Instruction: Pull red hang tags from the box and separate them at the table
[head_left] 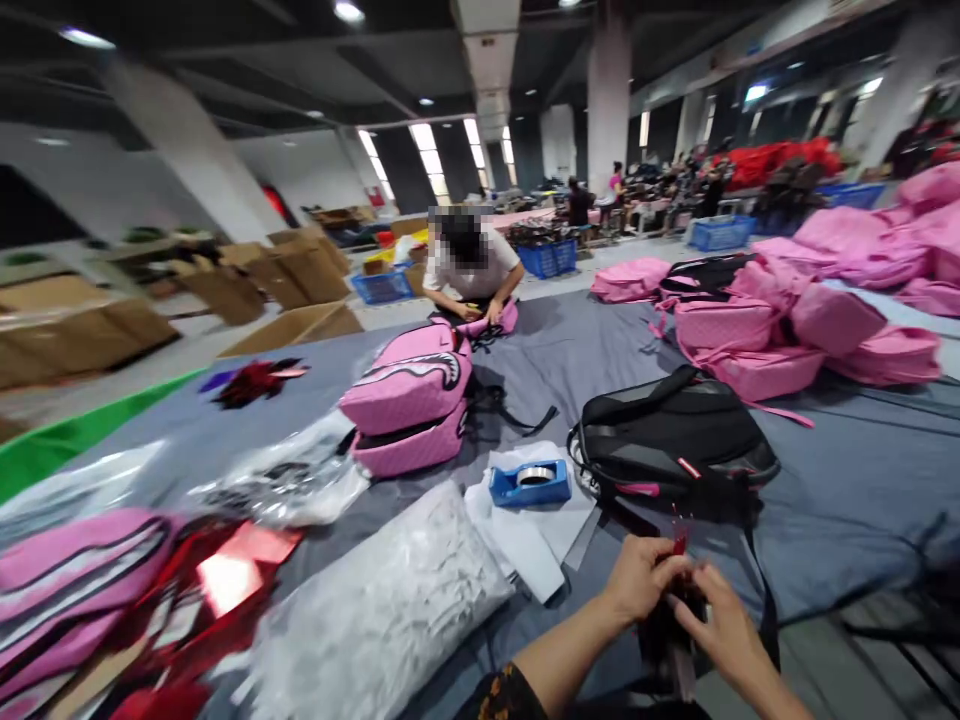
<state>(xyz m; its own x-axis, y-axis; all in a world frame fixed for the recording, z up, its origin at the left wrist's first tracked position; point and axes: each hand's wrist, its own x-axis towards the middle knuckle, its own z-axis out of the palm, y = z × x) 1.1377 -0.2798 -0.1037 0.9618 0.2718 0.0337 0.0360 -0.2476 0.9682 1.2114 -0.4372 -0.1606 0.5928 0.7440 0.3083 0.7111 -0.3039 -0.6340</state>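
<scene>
My left hand (639, 578) and my right hand (721, 622) meet low in the view, both pinching a small dark item with a red bit (679, 548) at its top. What the item is stays blurred. A black backpack (675, 440) lies on the grey sheet (847, 480) just beyond my hands. A blue tape dispenser (530, 483) rests on white paper sheets (525, 530) to the left of it. A pink backpack (411, 392) stands further left.
A person (471, 268) sits across the sheet handling a pink bag. Pink backpacks (787, 330) are piled at the right. A white bag of filling (382, 610), clear plastic (285, 480) and a red shiny bag (225, 580) lie left. Cardboard boxes (225, 285) stand behind.
</scene>
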